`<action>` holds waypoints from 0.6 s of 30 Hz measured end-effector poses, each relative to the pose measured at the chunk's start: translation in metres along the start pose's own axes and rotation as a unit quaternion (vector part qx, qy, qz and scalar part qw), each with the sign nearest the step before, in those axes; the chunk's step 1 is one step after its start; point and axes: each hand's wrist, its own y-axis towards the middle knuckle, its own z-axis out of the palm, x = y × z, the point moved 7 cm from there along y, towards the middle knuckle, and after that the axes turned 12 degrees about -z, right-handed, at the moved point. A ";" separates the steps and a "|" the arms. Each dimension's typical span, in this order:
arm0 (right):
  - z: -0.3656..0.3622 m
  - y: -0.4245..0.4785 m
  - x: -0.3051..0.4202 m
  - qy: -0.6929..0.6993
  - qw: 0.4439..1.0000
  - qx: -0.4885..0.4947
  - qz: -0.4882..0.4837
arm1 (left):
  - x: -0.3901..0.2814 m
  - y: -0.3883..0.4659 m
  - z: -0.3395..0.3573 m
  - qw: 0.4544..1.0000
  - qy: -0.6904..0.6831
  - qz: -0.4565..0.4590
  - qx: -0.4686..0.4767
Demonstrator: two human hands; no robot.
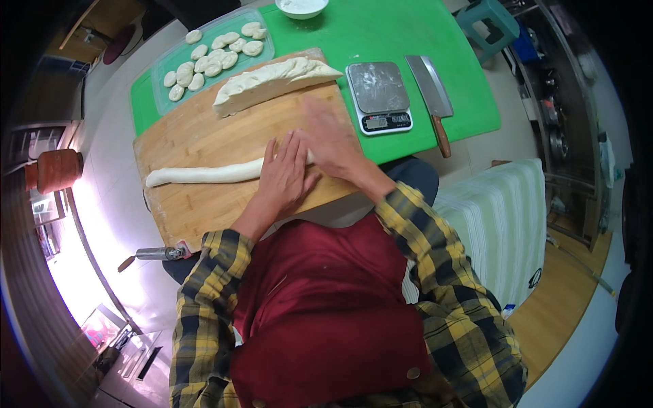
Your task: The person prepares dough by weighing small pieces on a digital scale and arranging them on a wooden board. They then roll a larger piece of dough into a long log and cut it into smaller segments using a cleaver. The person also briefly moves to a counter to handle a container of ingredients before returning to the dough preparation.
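A long white dough rope (209,175) lies across the near part of a wooden board (199,140). My left hand (288,178) rests flat on the rope towards its right end, palm down. Blurred by motion, my right hand (331,137) is stretched out at the rope's right tip, which shows just between the two hands. Whether that palm touches the dough I cannot tell. Farther back on the board sits a thick, uneven slab of dough (273,84). Neither hand grasps anything.
Flattened dough pieces (214,64) lie on a clear plastic tray (162,104) at back left. Right of the board, a digital kitchen scale (380,89) and a cleaver (431,86) lie on the green tabletop (357,30). A bowl of white powder (302,7) stands at the back.
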 end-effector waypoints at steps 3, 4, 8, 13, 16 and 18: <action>-0.055 -0.049 -0.060 0.052 0.988 -0.112 0.091 | 0.000 -0.013 -0.015 0.999 0.008 -0.009 -0.053; -0.061 -0.059 -0.066 0.064 0.986 -0.094 0.121 | 0.002 -0.015 -0.017 0.997 -0.006 -0.009 -0.073; -0.044 -0.085 -0.043 0.074 0.990 -0.020 0.117 | -0.010 0.006 -0.018 0.990 -0.091 0.040 -0.100; 0.003 -0.089 0.009 0.051 0.996 -0.001 0.068 | -0.031 0.023 -0.011 0.985 -0.132 0.071 -0.091; -0.015 -0.085 0.003 0.120 0.988 -0.008 0.098 | -0.030 0.023 -0.014 0.984 -0.122 0.058 -0.112; -0.038 -0.103 -0.037 -0.053 0.997 -0.021 0.045 | -0.039 0.021 -0.021 0.983 -0.106 0.067 -0.132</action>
